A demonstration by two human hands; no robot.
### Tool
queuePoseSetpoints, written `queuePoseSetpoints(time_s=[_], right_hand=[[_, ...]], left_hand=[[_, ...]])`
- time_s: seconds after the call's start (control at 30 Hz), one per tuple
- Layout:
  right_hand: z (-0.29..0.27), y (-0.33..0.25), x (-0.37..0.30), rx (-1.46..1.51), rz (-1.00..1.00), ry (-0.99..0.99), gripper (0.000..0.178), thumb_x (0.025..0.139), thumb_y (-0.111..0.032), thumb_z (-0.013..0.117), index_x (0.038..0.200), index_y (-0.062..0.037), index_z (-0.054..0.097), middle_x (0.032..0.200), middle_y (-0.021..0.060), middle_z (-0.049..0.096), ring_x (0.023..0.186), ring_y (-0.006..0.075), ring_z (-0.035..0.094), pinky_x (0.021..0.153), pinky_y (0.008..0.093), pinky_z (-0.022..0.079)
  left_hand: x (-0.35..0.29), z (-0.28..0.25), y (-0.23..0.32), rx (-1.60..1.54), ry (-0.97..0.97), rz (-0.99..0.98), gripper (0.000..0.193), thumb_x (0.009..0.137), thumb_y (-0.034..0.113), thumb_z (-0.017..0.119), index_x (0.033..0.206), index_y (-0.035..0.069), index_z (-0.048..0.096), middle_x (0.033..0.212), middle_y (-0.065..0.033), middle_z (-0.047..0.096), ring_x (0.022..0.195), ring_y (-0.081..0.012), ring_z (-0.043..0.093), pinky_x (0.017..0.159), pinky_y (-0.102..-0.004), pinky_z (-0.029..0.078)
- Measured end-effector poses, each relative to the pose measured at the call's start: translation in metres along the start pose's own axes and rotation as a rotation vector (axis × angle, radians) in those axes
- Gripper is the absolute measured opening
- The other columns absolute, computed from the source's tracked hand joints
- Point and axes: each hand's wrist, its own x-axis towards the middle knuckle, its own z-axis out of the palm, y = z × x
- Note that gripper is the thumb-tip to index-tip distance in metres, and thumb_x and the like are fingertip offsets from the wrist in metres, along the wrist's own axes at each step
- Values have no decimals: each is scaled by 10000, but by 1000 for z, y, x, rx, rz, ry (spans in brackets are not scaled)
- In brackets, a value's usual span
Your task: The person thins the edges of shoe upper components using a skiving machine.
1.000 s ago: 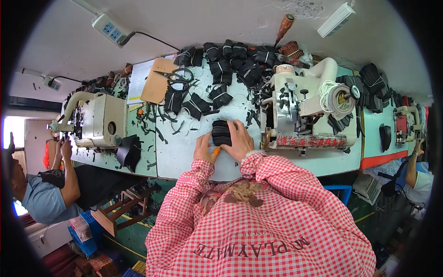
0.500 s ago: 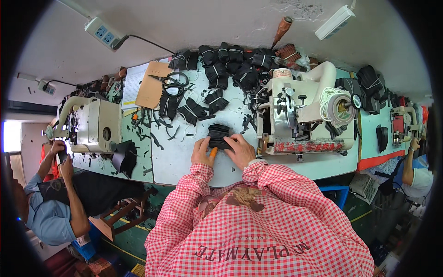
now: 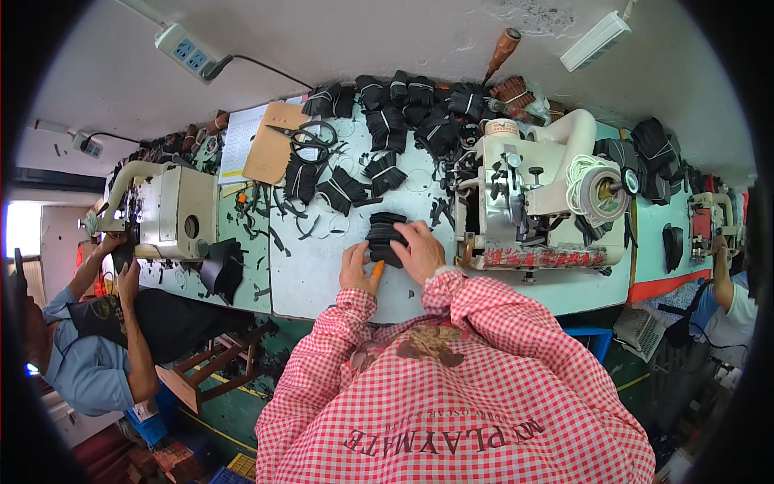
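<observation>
Black scissors point(image 3: 293, 135) lie partly on brown cardboard point(image 3: 268, 160).

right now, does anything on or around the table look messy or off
Yes, a bit: loose black scraps lie scattered over the table, untidy beside the tied bundles. The stack between the left hand and right hand looks slightly uneven. The wall has dark, rough patches high up.

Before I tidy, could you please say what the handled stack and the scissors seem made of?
The stack looks like leather or synthetic: dull black, in thin layers. The scissors are probably metal, being slim-bladed; the dark finish may be a coating.
</observation>
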Motion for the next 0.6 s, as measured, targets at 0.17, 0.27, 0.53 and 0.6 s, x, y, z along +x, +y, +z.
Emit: queuePoseSetpoints(time_s=[0.17,0.27,0.53,0.6], right_hand=[[-1,-13,19,-131,37,13,429,811,-208,675,1205,-91,552,1055,122,539,905,312,593,766,399,487],[-1,-8,25,-214,102,-103,394,801,-212,687,1157,-95,561,1075,125,530,921,329,589,789,408,484],[-8,-15,25,-250,209,-143,420,741,-268,744,1049,-54,554,1060,152,535,957,339,575,818,424,467],[-8,-14,29,-270,201,-198,439,732,-278,750,1048,-42,556,1034,155,547,971,344,569,824,426,464]], left_hand=[[-1,-3,-1,-20,7,-47,554,670,55,775,1185,68,574,1111,-81,570,783,-157,599,622,-258,478],[-2,-2,0,-8,-17,-62,548,679,59,773,1189,75,573,1116,-80,566,799,-157,598,632,-260,478],[-25,4,2,28,120,-15,530,683,71,770,1177,70,579,1104,-90,561,813,-192,602,642,-293,490],[-27,5,-2,50,105,-9,513,683,71,768,1162,67,585,1070,-95,572,792,-194,605,637,-299,490]])
